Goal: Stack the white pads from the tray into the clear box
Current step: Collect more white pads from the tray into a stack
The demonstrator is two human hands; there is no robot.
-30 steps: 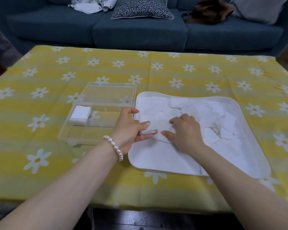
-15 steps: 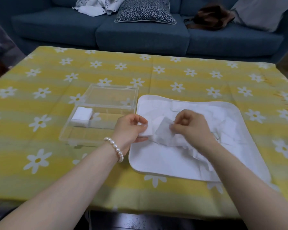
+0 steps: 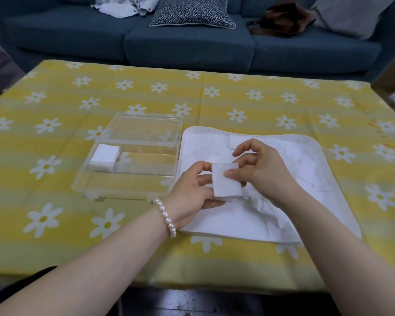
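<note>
Both hands pinch one white pad [image 3: 226, 181]: left hand [image 3: 192, 190], right hand [image 3: 258, 169]. Clear box [image 3: 132, 176] lies at 9 o'clock, left hand nearer.

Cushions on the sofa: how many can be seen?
2. A patterned cushion lies on the middle of the blue sofa, and a plain grey cushion leans at its right end. Others may lie outside the picture.
</note>
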